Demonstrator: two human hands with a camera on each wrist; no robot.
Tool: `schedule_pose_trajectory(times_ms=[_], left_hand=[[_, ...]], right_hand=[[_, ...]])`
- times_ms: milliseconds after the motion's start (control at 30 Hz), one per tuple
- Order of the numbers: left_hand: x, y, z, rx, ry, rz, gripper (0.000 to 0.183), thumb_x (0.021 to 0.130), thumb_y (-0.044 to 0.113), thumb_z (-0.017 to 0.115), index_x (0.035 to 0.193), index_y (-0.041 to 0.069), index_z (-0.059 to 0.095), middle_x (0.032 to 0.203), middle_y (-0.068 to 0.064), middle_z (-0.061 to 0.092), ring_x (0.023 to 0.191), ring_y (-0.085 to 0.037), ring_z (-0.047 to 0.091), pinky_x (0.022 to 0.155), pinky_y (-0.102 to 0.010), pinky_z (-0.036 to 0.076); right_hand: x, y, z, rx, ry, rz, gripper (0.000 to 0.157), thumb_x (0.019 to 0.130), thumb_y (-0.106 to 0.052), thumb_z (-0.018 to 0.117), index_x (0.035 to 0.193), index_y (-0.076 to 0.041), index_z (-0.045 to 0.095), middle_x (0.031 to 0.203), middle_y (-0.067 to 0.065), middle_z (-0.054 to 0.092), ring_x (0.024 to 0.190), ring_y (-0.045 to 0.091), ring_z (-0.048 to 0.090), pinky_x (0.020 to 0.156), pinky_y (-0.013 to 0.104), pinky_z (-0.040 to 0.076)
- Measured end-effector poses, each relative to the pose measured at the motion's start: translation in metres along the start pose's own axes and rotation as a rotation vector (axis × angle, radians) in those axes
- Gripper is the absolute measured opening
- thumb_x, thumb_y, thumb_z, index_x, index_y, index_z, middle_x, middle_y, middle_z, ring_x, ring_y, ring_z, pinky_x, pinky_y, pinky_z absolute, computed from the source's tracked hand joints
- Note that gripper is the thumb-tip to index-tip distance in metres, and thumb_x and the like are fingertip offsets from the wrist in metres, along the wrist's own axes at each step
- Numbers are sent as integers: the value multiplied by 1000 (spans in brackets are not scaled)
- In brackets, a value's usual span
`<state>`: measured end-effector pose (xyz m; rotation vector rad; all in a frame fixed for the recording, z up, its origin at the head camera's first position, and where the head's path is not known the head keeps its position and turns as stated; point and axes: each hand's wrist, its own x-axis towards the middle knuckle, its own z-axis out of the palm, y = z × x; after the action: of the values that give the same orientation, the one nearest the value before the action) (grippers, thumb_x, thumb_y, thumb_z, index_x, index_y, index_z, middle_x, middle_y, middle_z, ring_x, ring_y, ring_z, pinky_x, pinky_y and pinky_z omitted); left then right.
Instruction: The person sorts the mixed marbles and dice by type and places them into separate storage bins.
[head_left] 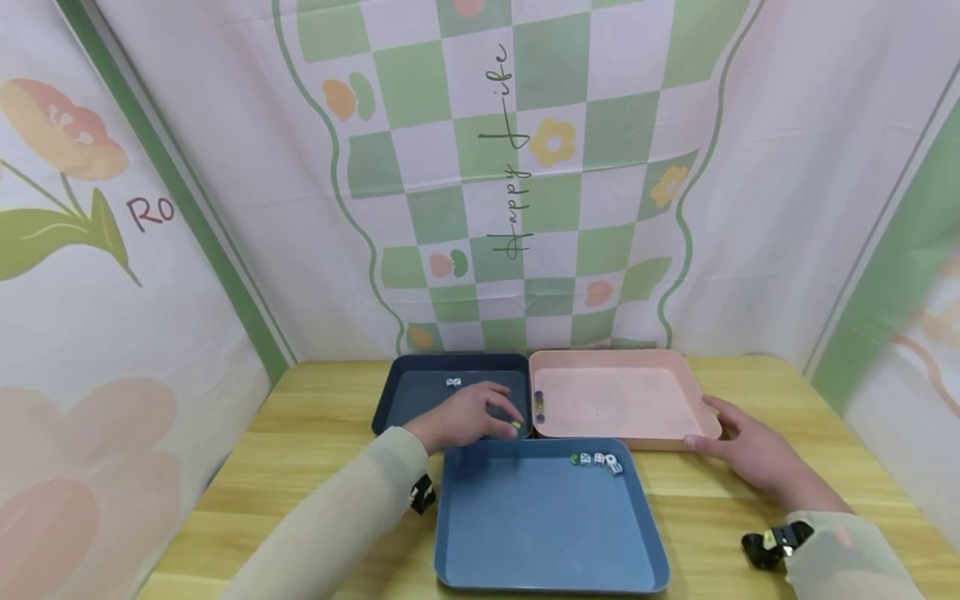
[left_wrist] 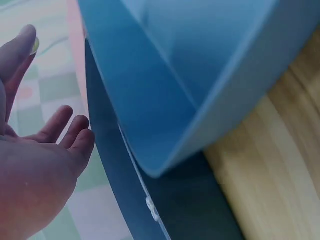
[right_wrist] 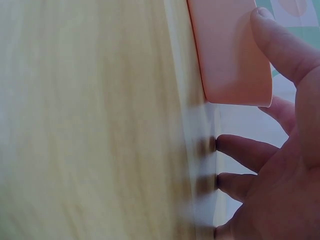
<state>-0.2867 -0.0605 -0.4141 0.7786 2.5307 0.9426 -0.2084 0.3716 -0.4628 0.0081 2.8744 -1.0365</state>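
We see the counter (head_left: 300, 433) carrying a blue tray (head_left: 540, 529), a pink tray (head_left: 615, 396) and a dark tray (head_left: 416, 404). Our right hand (head_left: 753, 446), fingers spread, touches the pink tray's corner; our left hand (head_left: 472, 412) pinches a small green piece (head_left: 517, 425) over the dark tray.

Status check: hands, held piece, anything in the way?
Left hand pinching green piece over navy tray. Right hand touching pink tray at its corner. No obstruction seen near left hand.

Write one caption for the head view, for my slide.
Left hand pinching a small green piece over the dark tray, right hand holding the pink tray by its corner.
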Motion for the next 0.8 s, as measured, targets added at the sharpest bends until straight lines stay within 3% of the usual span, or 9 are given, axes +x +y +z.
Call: schedule_pose_trajectory(times_ms=[267, 433, 600, 800], left_hand=[[2, -26, -26, -27, 116, -53, 15, 91, 26, 76, 104, 19, 78, 149, -14, 45, 138, -29, 38, 107, -48, 37], [1, -48, -39, -7, 204, -91, 20, 91, 22, 76, 108, 12, 78, 133, -8, 58, 123, -27, 53, 96, -44, 47], [-3, -61, -47, -13, 242, -135, 20, 91, 21, 76, 109, 13, 78, 124, -2, 63, 118, -25, 56, 91, -42, 50], [-6, -67, -53, -22, 255, -136, 19, 89, 20, 78, 107, 12, 78, 124, -3, 64, 116, -25, 57, 85, -40, 50]], right_hand=[[1, 2, 1, -2, 8, -9, 104, 89, -61, 66, 158, -1, 16, 147, 43, 25, 130, 64, 24, 97, 76, 23], [0, 3, 1, -3, 7, -8, 104, 89, -61, 65, 158, 0, 16, 147, 43, 25, 130, 64, 25, 97, 75, 24], [1, 2, 0, 2, 0, -2, 105, 89, -62, 65, 158, 0, 15, 147, 43, 24, 130, 64, 23, 97, 76, 23], [0, 1, -1, -20, 7, -17, 102, 90, -60, 65, 157, 1, 17, 145, 44, 27, 129, 64, 26, 96, 75, 25]])
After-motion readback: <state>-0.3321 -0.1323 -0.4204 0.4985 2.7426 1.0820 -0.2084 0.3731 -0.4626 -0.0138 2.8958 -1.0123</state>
